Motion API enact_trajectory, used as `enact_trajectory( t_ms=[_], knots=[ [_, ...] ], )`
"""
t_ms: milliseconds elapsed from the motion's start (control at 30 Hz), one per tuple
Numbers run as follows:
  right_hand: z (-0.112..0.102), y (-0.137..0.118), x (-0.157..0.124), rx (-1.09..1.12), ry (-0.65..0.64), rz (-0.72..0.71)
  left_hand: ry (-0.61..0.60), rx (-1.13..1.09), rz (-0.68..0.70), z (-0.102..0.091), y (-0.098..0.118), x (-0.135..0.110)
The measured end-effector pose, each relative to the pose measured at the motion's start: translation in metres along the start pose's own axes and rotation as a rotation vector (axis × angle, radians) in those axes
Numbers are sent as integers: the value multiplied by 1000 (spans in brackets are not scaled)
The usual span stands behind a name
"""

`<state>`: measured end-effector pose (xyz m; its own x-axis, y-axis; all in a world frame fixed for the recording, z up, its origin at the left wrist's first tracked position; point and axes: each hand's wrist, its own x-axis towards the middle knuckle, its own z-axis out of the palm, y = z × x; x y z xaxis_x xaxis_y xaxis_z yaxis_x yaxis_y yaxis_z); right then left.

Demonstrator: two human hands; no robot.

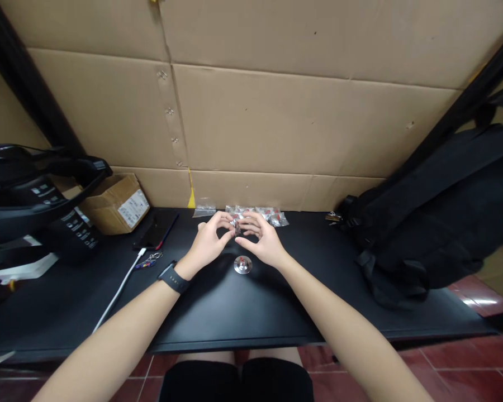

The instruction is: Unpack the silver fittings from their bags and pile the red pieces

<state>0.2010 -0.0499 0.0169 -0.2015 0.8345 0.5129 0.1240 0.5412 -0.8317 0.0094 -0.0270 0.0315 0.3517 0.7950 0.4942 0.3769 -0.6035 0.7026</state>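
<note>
My left hand (212, 239) and my right hand (263, 240) meet above the black table. Between their fingertips is a small shiny metal piece (237, 229), seen nearly edge-on and partly covered by the fingers. Both hands have curved fingers closed on it from either side. Just below them, a round silver metal disc (242, 265) with a raised middle and a red mark lies flat on the table. Behind the hands, several clear plastic packets (279, 218) with shiny and red contents lie in a row, partly hidden by my fingers.
A flat clear bag (204, 207) lies by the cardboard wall (251, 123). At left are an open cardboard box (119, 204), a dark phone (153, 231), a white cable (119, 290), keys (150, 261) and a black bag (37, 206). A black backpack (440, 206) fills the right side.
</note>
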Motion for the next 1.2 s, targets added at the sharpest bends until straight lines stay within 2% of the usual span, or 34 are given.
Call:
enact_trajectory(
  t_ms=[167,400,500,833,1200],
  knots=[
    [0,0,0,11,0,-4,-2,5,-18,1,0,-1],
    [1,-1,0,28,-6,-34,19,-155,6,4,1,0],
    [3,-2,-1,39,-5,-29,37,-160,2,4,2,0],
    [7,2,-2,147,-7,32,54,286,86,0,9,-5],
    [7,3,-2,236,25,124,22,426,147,-1,11,-6]
  ],
)
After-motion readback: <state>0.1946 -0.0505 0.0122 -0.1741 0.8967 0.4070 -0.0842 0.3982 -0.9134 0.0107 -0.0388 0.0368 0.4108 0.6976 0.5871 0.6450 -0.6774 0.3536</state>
